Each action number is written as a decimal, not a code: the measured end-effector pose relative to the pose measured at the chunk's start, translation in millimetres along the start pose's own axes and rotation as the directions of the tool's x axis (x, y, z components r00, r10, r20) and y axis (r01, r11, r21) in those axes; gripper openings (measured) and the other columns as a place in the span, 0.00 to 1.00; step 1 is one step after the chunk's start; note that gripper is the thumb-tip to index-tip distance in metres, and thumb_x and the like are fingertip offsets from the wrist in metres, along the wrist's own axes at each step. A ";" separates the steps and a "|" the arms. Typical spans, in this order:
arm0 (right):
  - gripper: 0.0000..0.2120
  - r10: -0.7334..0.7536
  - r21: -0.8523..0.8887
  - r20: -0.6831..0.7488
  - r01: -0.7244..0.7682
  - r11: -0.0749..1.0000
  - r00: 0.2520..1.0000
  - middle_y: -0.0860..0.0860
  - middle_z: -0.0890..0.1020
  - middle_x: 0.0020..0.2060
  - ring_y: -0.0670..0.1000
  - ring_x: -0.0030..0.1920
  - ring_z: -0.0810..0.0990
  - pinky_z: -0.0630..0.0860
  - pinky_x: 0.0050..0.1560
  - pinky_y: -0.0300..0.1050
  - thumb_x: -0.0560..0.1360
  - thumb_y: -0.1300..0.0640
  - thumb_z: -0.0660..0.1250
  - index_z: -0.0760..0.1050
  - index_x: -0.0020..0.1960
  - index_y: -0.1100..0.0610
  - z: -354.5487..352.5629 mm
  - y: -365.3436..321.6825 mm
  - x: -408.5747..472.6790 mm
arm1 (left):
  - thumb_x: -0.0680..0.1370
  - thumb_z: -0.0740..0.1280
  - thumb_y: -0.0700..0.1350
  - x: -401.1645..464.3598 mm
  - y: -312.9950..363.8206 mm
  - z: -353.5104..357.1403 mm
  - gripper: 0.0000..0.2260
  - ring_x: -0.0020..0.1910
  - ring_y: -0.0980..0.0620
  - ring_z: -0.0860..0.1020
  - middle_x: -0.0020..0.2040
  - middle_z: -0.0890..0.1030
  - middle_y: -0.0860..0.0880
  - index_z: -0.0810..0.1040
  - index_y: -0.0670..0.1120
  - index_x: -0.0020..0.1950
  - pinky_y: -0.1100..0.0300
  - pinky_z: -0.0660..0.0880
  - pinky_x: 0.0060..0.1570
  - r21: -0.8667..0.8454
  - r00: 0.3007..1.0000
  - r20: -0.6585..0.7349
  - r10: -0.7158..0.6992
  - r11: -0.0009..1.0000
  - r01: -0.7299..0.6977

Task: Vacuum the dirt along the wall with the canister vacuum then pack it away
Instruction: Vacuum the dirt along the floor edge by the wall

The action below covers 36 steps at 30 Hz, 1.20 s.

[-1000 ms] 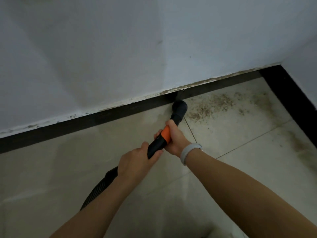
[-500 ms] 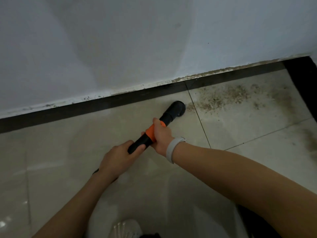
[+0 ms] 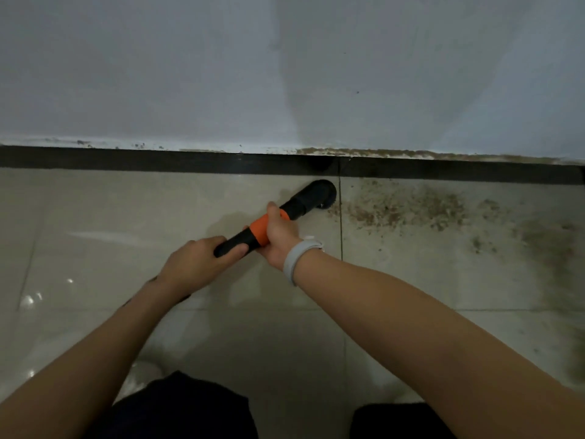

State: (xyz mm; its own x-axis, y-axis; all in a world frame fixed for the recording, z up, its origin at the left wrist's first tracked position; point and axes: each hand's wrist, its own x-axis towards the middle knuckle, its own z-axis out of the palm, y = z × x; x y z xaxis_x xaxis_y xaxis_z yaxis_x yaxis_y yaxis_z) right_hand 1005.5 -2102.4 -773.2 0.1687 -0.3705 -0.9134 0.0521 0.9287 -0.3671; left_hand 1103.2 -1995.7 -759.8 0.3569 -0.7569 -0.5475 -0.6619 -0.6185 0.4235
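A black vacuum wand with an orange collar (image 3: 260, 231) points up and right toward the wall. Its round black nozzle (image 3: 318, 194) sits on the pale tile just short of the black skirting (image 3: 158, 160), at the left edge of a patch of brown dirt (image 3: 408, 206). My right hand (image 3: 280, 237), with a pale wristband, grips the wand at the orange collar. My left hand (image 3: 198, 264) grips the black tube behind it. The hose and the canister are hidden below my arms.
A grey-white wall (image 3: 285, 74) fills the upper half, with brown dust along its foot (image 3: 380, 152) on the right. More dirt smears the tiles at the far right (image 3: 547, 248). My dark-clothed knees (image 3: 177, 410) show at the bottom edge.
The view has swung so the skirting now runs level across the frame. The nozzle stays at the tile seam, at the left edge of the dirt. Both hands keep their grip.
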 end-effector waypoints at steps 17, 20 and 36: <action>0.16 0.106 -0.366 0.121 -0.055 0.929 0.987 0.57 0.74 0.53 0.57 0.56 0.76 0.78 0.50 0.51 0.78 0.47 0.61 0.67 0.57 0.59 -96.1 23.1 -24.4 | 0.73 0.61 0.66 -77.4 37.0 85.2 0.20 0.30 0.52 0.77 0.27 0.77 0.53 0.76 0.51 0.35 0.60 0.69 0.31 -0.123 0.970 -0.052 -0.236 0.966 0.228; 0.15 0.011 -0.417 0.140 0.049 0.908 0.990 0.57 0.75 0.54 0.58 0.56 0.77 0.78 0.54 0.54 0.78 0.47 0.62 0.68 0.55 0.59 -84.2 22.0 -15.6 | 0.71 0.60 0.69 -73.6 34.4 98.1 0.24 0.23 0.54 0.77 0.23 0.77 0.51 0.75 0.48 0.33 0.59 0.73 0.33 -0.342 0.961 -0.071 -0.265 0.912 0.226; 0.12 -0.003 -0.228 0.121 0.031 0.973 0.993 0.53 0.75 0.37 0.54 0.35 0.81 0.81 0.43 0.51 0.79 0.47 0.61 0.66 0.45 0.55 -115.9 57.4 -21.8 | 0.67 0.57 0.70 -95.0 28.8 117.0 0.28 0.23 0.53 0.77 0.22 0.77 0.51 0.76 0.45 0.37 0.59 0.72 0.31 -0.374 0.993 0.057 -0.101 0.920 0.115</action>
State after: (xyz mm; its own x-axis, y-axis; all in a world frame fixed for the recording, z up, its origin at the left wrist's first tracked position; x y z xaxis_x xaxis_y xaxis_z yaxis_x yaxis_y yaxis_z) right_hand 890.7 -2042.7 -794.7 0.2863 -0.3688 -0.8843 -0.1684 0.8892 -0.4254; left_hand 973.1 -1916.9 -780.1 0.3838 -0.6770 -0.6279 -0.3212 -0.7354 0.5966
